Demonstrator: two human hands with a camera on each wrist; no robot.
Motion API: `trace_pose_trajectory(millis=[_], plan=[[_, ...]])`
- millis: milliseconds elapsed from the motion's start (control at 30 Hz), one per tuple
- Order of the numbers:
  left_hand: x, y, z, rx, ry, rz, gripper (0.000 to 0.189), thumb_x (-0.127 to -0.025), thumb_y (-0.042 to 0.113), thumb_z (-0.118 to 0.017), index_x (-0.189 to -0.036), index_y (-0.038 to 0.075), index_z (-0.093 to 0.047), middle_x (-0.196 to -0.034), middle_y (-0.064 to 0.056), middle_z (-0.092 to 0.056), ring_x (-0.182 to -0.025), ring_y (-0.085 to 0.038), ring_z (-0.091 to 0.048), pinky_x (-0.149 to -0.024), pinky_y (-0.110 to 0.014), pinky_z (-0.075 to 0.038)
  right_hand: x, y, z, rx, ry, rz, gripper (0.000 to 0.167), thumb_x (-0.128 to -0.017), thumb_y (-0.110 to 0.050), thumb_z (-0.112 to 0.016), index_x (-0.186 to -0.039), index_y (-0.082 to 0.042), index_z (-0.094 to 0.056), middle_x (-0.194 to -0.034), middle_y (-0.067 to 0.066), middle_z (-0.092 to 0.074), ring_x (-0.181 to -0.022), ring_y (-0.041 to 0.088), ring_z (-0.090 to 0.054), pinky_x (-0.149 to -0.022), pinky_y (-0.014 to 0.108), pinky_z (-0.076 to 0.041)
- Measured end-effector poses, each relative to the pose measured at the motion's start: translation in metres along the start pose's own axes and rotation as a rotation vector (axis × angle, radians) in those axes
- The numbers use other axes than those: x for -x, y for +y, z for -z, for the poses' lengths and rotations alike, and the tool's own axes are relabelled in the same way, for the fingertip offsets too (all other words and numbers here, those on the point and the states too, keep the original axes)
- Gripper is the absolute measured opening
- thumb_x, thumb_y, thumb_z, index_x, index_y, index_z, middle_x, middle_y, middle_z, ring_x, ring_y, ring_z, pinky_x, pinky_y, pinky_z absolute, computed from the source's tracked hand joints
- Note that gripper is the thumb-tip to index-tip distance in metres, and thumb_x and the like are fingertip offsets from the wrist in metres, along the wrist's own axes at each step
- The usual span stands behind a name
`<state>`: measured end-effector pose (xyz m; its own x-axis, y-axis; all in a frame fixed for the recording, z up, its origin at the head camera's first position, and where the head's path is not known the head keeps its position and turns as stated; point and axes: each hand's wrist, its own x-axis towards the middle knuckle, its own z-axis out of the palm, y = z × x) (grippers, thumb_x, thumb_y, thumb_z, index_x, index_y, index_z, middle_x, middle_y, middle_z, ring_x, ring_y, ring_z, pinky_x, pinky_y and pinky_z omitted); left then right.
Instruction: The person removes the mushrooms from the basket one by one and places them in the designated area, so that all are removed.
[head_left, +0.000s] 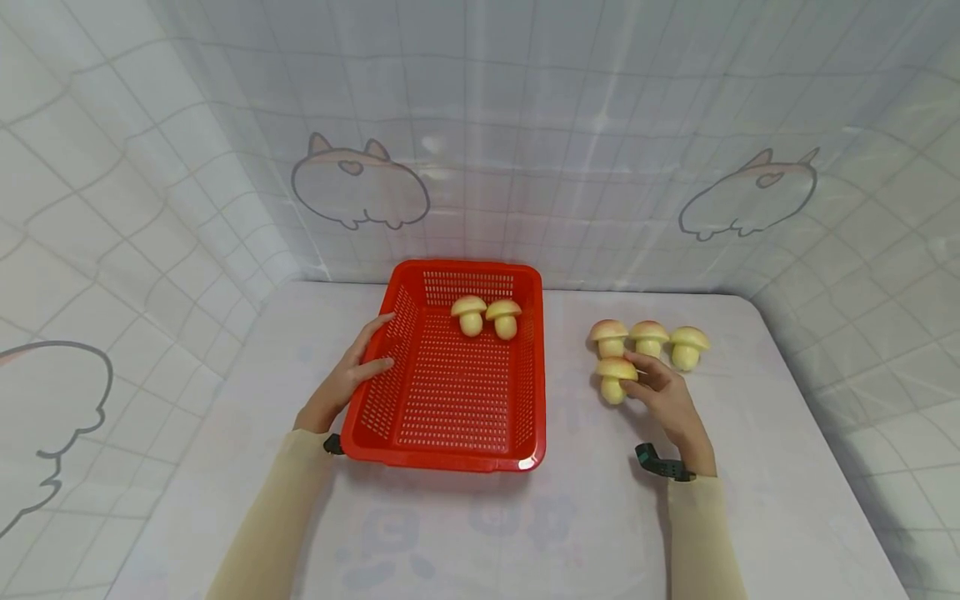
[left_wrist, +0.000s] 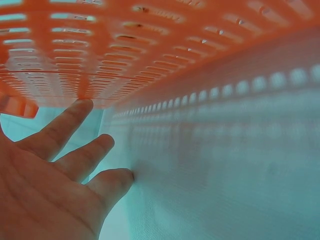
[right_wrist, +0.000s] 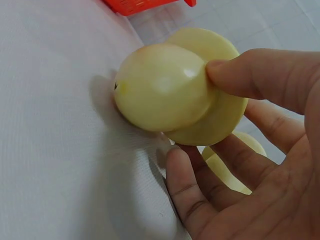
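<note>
A red plastic basket (head_left: 453,454) with slotted walls stands left of the table's middle. Against its left side rests my left hand (head_left: 347,385), thumb and a finger reaching over the rim. Three fairly straight, spread fingers (left_wrist: 82,157) show beneath the slotted wall in the left wrist view, one touching it. My right hand (head_left: 667,398) pinches a pale yellow toy mushroom (head_left: 613,382) with a pinkish cap, at the table's right. In the right wrist view the thumb presses its cap's underside, and the rounded stem (right_wrist: 162,87) faces left.
Two similar mushrooms (head_left: 469,315) lie at the basket's far end. Just beyond my right hand are three more mushrooms (head_left: 648,335) in a row. A white cloth (head_left: 600,533) covers the table, and grid-patterned curtains (head_left: 555,150) hang around the back and sides.
</note>
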<state>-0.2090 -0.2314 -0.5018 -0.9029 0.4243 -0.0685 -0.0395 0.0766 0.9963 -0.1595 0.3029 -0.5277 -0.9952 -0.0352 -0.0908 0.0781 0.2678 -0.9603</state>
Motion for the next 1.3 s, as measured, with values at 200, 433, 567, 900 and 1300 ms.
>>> trace_pose_trajectory(millis=[200,433,567,900,1300], plan=[[-0.0006,-0.0007,-0.0002,-0.017,0.005,-0.002,0.073,-0.103,0.016,-0.053,-0.164,0.033,-0.016,-0.150,-0.023,-0.034,-0.113,-0.040,-0.058,-0.082,-0.045,-0.062,-0.0010,0.0028,0.0002,0.020,0.000,-0.004,0.055,-0.097,-0.015,-0.073,-0.147,-0.005,-0.053,-0.150,0.019,-0.051,-0.111,-0.002,-0.059,-0.087,0.019,-0.055],[-0.0003,-0.0011,-0.0011,-0.023,0.011,0.002,0.072,-0.103,0.017,-0.053,-0.164,0.034,-0.017,-0.151,-0.020,-0.034,-0.115,-0.043,-0.057,-0.083,-0.045,-0.062,-0.0005,0.0037,-0.0004,0.000,0.006,0.003,0.053,-0.097,-0.011,-0.071,-0.146,-0.002,-0.053,-0.146,0.017,-0.053,-0.109,-0.004,-0.061,-0.085,0.019,-0.055],[-0.0007,-0.0024,-0.0011,-0.024,0.010,-0.004,0.072,-0.104,0.015,-0.052,-0.164,0.033,-0.016,-0.151,-0.021,-0.034,-0.115,-0.044,-0.057,-0.082,-0.045,-0.062,-0.0017,0.0049,-0.0013,0.002,0.013,-0.005,0.054,-0.097,-0.012,-0.071,-0.147,-0.003,-0.053,-0.144,0.011,-0.053,-0.109,-0.004,-0.060,-0.086,0.019,-0.055],[-0.0009,-0.0066,-0.0002,-0.027,0.014,-0.012,0.073,-0.104,0.015,-0.052,-0.164,0.032,-0.016,-0.151,-0.021,-0.034,-0.115,-0.043,-0.057,-0.082,-0.045,-0.062,-0.0014,0.0032,-0.0020,0.027,0.010,-0.016,0.055,-0.098,-0.014,-0.070,-0.149,-0.004,-0.051,-0.150,0.020,-0.048,-0.114,0.000,-0.057,-0.089,0.016,-0.052],[-0.0015,-0.0085,-0.0005,-0.009,0.008,-0.021,0.071,-0.105,0.011,-0.049,-0.164,0.031,-0.016,-0.152,-0.023,-0.033,-0.115,-0.049,-0.057,-0.080,-0.047,-0.063,-0.0030,0.0087,-0.0038,0.021,0.031,0.015,0.054,-0.097,-0.013,-0.071,-0.147,-0.004,-0.052,-0.146,0.014,-0.053,-0.112,-0.004,-0.058,-0.090,0.015,-0.052]])
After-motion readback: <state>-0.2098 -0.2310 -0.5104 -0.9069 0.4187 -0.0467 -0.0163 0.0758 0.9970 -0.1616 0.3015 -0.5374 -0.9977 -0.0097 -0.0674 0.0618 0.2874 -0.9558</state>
